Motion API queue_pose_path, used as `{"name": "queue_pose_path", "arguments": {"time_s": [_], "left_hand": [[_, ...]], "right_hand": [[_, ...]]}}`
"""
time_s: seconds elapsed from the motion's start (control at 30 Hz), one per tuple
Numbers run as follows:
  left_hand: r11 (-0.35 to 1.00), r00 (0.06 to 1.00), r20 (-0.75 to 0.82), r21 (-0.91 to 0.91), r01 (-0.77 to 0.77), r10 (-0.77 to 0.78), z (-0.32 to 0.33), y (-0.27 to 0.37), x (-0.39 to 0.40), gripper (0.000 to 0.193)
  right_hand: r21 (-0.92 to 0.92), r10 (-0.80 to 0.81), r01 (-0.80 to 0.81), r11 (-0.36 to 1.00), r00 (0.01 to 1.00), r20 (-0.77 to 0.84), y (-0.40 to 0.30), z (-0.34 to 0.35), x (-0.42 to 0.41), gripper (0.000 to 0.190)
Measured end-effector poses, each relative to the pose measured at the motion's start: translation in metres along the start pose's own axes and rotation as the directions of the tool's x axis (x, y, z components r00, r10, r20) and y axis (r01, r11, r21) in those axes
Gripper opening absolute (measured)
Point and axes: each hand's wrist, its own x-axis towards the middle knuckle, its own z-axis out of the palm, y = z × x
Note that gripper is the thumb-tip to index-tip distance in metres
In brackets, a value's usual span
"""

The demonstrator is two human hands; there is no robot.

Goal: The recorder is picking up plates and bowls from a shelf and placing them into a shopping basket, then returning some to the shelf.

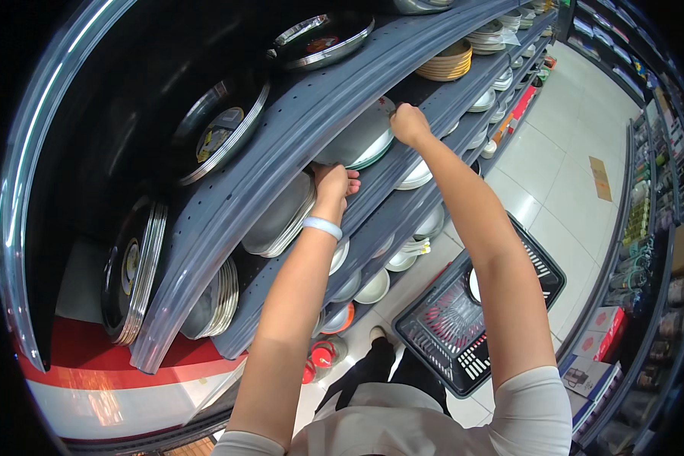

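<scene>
On a grey metal shelf, a small stack of white plates (360,137) with a greenish edge and a red flower motif sits between my hands. My left hand (332,183) is at the near rim, its thumb side against the plates and other fingers curled below; a pale bangle (322,227) circles that wrist. At the far right rim, my right hand (410,124) is closed with its fingertips on the edge, partly hidden. Left of my left hand stands a stack of rectangular plates (279,219). The shelf above partly covers the plates.
A black shopping basket (442,319) with a white item inside stands on the tiled floor by my legs. Steel trays (219,137) line the upper shelf. Yellow bowls (446,61) sit farther along. Red-lidded jars (322,354) are near my foot; cardboard (599,178) lies in the aisle.
</scene>
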Motion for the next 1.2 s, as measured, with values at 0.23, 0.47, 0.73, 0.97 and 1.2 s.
{"name": "queue_pose_path", "arguments": {"time_s": [0.23, 0.47, 0.73, 0.97, 1.2], "left_hand": [[1.0, 1.0, -0.001, -0.023, -0.018, 0.018, 0.0, -0.003, 0.001, 0.029], [0.995, 1.0, -0.025, -0.101, -0.002, 0.0, -0.007, -0.01, 0.003, 0.03], [0.95, 0.932, 0.189, -0.09, -0.298, 0.31, -0.008, -0.063, -0.123, 0.056], [0.969, 0.977, 0.208, 0.248, -0.014, -0.039, -0.052, -0.264, -0.154, 0.057], [0.759, 0.694, 0.307, 0.241, 0.606, -0.651, -0.027, -0.342, -0.203, 0.056]], "right_hand": [[-0.02, 0.046, -0.046, 0.999, 0.999, 0.006, -0.005, -0.001, -0.007, 0.025], [-0.12, 0.104, -0.099, 0.988, 0.994, 0.038, -0.015, 0.003, -0.018, 0.026], [0.343, 0.112, -0.022, 0.939, 0.963, -0.246, 0.075, -0.008, -0.109, 0.035], [0.159, 0.521, -0.497, 0.853, 0.791, -0.322, 0.261, -0.047, -0.323, 0.028], [-0.218, 0.523, -0.653, 0.725, 0.729, -0.443, 0.278, -0.018, -0.456, 0.057]]}}
